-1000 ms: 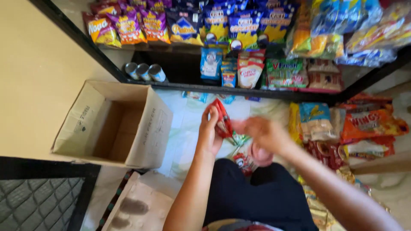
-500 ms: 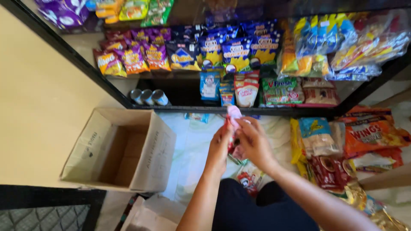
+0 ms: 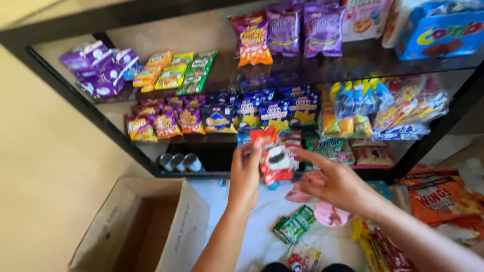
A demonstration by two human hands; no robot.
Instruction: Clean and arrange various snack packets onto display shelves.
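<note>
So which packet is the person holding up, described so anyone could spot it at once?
Start at the black metal shelf rack and drop to its lowest shelf, in front of the row of blue and yellow snack bags. There the left hand and right hand lift a red and white snack packet. It alone is off the shelves and shows a dark round biscuit picture.

**Inspector:** Classify the premises.

**Assistant:** A small retail shop, snack and sundries trade. A black metal shelving unit (image 3: 75,95) carries goods in rows, many identical units per kind: purple packets (image 3: 98,68), orange and green sachets (image 3: 174,70), blue snack bags (image 3: 272,111), hanging candy strips (image 3: 403,108).

**Inspector:** Further evidence?

**Assistant:** Small tins (image 3: 177,162) stand on the lowest shelf. An open cardboard carton (image 3: 176,236) stands beside the unit, and loose snack bags (image 3: 443,196) are piled on the floor at the right.
</note>
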